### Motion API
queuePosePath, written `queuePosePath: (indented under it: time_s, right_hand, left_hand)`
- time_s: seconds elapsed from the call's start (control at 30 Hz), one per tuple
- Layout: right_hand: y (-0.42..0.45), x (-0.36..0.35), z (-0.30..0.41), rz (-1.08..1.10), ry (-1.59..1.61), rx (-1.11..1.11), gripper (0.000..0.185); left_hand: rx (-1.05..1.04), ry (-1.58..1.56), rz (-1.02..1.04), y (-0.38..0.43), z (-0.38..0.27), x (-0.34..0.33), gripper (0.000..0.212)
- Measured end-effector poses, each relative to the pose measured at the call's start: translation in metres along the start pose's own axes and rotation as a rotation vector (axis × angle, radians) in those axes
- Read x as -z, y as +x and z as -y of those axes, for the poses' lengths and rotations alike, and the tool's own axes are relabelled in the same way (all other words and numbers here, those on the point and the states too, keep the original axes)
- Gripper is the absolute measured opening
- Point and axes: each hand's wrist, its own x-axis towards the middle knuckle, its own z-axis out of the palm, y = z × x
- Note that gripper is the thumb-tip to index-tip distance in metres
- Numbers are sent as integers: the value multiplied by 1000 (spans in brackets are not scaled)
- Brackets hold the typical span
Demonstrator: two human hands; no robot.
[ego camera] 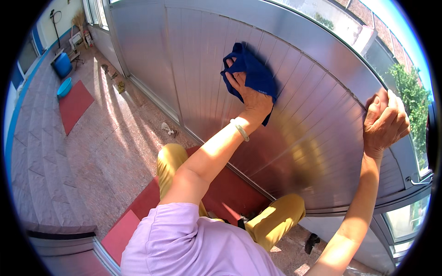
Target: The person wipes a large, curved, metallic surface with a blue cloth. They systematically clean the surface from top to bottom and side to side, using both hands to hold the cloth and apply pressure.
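My left hand (253, 95), with a pale bangle (240, 129) on its wrist, presses a dark blue cloth (257, 72) against a grooved, shiny metal panel (207, 69). The cloth is bunched around the fingers, and some fingertips show through its folds. At the right, my right hand (386, 120) rests with bent fingers on the frame at the panel's upper edge, beside the window glass. No object shows in it.
Red mats (224, 183) lie on the speckled floor under my legs. Further off stand a light blue basin (64, 88), a blue barrel (62, 65) and a straw broom (78, 19). A crumpled white thing (167, 128) lies near the panel's base. A metal window latch (419, 181) projects at the right.
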Motion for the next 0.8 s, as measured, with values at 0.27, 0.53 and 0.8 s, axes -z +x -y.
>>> queuePosePath:
  time_s: [0.27,0.53,0.8]
  right_hand:
    - [1,4,-5,37,16,-10,31]
    - [3,8,-5,96,65,39,32]
    - [-3,0,-6,41,5,33,29]
  left_hand:
    - [-321,-264,-167,56,-38,34,60]
    - [-584,-266,-114,78,38,35,56]
    - [-438,-164,-100,105,81,34,66]
